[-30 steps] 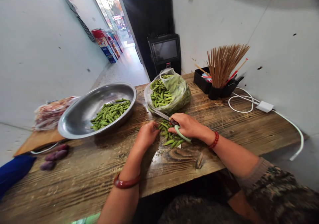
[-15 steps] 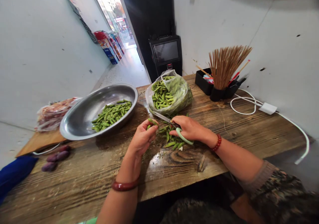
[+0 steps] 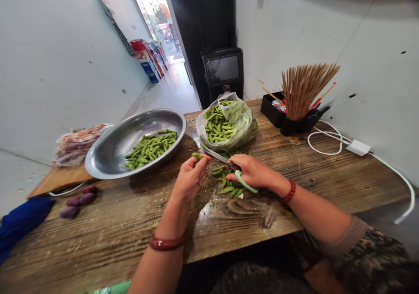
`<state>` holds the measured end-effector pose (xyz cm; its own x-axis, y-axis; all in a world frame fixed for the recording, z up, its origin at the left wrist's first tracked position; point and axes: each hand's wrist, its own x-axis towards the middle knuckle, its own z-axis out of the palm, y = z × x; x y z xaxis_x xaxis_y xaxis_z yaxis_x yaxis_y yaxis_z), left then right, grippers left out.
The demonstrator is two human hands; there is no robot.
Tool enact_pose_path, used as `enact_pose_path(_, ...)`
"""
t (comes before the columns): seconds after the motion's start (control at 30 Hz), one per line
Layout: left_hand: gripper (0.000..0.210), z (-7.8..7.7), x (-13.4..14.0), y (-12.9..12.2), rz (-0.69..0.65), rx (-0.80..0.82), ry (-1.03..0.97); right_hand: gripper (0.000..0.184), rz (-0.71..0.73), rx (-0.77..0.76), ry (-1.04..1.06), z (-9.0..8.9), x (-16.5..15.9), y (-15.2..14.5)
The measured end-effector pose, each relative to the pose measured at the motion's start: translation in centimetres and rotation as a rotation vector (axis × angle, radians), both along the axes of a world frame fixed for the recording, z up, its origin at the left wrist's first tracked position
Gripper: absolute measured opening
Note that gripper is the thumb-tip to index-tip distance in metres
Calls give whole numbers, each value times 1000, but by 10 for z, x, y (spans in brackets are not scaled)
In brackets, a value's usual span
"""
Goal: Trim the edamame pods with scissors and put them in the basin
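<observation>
Between the thumb and fingers of my left hand (image 3: 190, 176) is a green edamame pod (image 3: 197, 155). My right hand (image 3: 250, 170) grips a pair of scissors (image 3: 241, 178) with pale green handles, their blades pointing left close to the pod's tip. Under the scissors lies a small heap of loose pods (image 3: 228, 190) on the wooden table (image 3: 235, 233). Just behind my hands a clear plastic bag (image 3: 245, 126) stands full of pods. To the left, a wide steel basin (image 3: 109, 145) holds a pile of edamame (image 3: 152, 149).
Purple tubers (image 3: 80, 200) lie left, near a blue cloth (image 3: 24, 224) and a bagged reddish food (image 3: 78, 145) on a wooden board (image 3: 59, 180). At the back right are bamboo skewers (image 3: 306, 91) in a black holder and a white cable with an adapter (image 3: 358, 147).
The view has shifted slightly, so most things sit further right. The pod in my left hand has turned flatter, and its end is now nearer the scissor blades.
</observation>
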<state>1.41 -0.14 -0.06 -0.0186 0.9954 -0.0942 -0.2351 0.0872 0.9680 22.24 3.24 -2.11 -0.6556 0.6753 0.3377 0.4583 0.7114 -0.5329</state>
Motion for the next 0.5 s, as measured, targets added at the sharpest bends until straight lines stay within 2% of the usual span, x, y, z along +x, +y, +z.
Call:
enact_pose_path(0.27, 32, -1, -1, -1, 29, -20, 44, 24, 40, 19, -16, 1, -1, -3)
enact_pose_path(0.5, 32, -2, 1, -2, -19, -19, 68, 23, 25, 0, -49, 1, 0, -2)
